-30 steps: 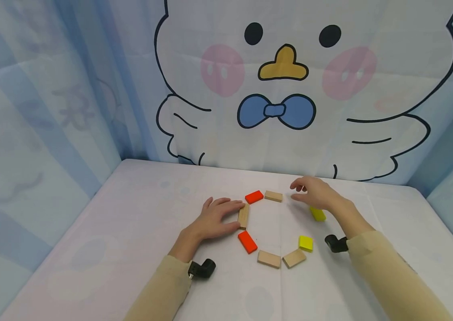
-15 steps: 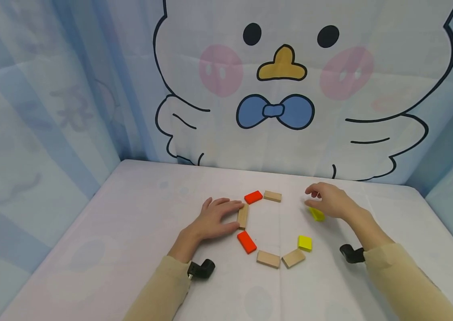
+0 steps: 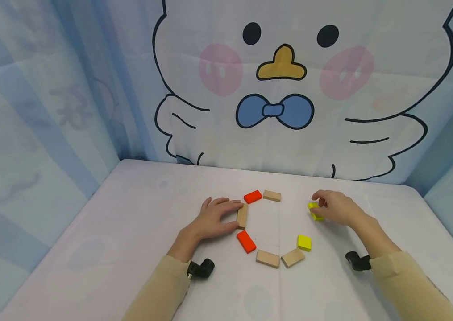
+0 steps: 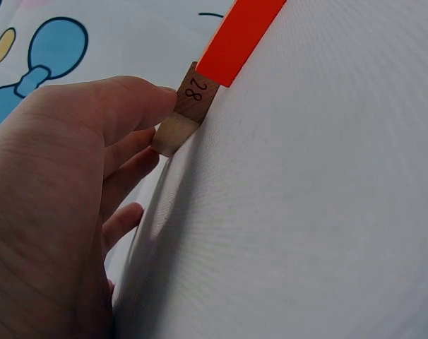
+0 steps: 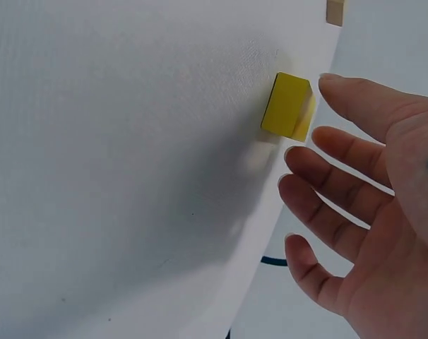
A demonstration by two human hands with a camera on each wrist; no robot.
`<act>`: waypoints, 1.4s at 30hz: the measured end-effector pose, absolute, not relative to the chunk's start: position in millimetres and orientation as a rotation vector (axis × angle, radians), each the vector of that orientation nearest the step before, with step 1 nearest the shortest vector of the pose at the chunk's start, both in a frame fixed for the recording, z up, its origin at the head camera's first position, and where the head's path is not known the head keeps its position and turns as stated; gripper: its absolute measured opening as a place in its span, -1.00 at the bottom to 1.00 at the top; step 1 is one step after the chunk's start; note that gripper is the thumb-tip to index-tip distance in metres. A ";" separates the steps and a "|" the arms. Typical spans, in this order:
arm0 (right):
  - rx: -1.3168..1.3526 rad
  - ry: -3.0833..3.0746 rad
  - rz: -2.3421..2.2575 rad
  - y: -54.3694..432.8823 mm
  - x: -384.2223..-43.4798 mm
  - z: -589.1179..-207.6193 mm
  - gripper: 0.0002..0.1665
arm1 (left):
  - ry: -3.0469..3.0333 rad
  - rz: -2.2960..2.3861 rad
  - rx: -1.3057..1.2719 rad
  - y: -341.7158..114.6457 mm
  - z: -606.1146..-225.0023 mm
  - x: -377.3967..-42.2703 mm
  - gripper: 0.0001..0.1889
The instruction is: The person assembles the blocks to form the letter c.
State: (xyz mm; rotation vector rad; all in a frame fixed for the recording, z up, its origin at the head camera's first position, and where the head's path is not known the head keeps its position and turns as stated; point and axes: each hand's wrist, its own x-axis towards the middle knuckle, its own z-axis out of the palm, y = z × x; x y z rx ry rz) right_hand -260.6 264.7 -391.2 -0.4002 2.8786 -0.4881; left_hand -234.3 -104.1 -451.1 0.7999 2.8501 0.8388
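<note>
My left hand [image 3: 212,219] is at a wooden block [image 3: 242,217] on the left side of a ring of blocks, thumb at its near end and index finger at its far end. In the left wrist view the left hand [image 4: 80,169] pinches this block [image 4: 191,99], marked 28. At the right of the ring my right hand [image 3: 338,208] hovers over a yellow block [image 3: 313,206], partly covering it. In the right wrist view the fingers of the right hand [image 5: 369,183] are loosely bent and spread, a little apart from the yellow block [image 5: 286,106].
Red blocks [image 3: 253,196] [image 3: 246,241] stand at both ends of the pinched block. A wooden block [image 3: 272,195] lies at the back. Two wooden blocks [image 3: 268,258] [image 3: 292,257] and a yellow block [image 3: 304,242] lie in front. White cloth [image 3: 110,232] covers the table, with a printed curtain [image 3: 274,147] behind.
My right hand has moved right and toward me from behind the ring, coming down over the yellow block. The left hand stays in place at the wooden block.
</note>
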 end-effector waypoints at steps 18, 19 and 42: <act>-0.388 2.886 -0.519 266.0 -259.5 -402.0 -0.54 | 2.851 0.832 0.798 -104.3 -451.5 -234.9 -0.40; -0.392 2.887 -0.520 265.7 -259.6 -402.1 -0.55 | 2.852 0.833 0.798 -104.2 -451.4 -234.9 -0.40; -0.427 2.888 -0.533 243.6 -268.9 -397.8 -0.59 | 2.853 0.823 0.798 -103.9 -452.4 -236.2 -0.40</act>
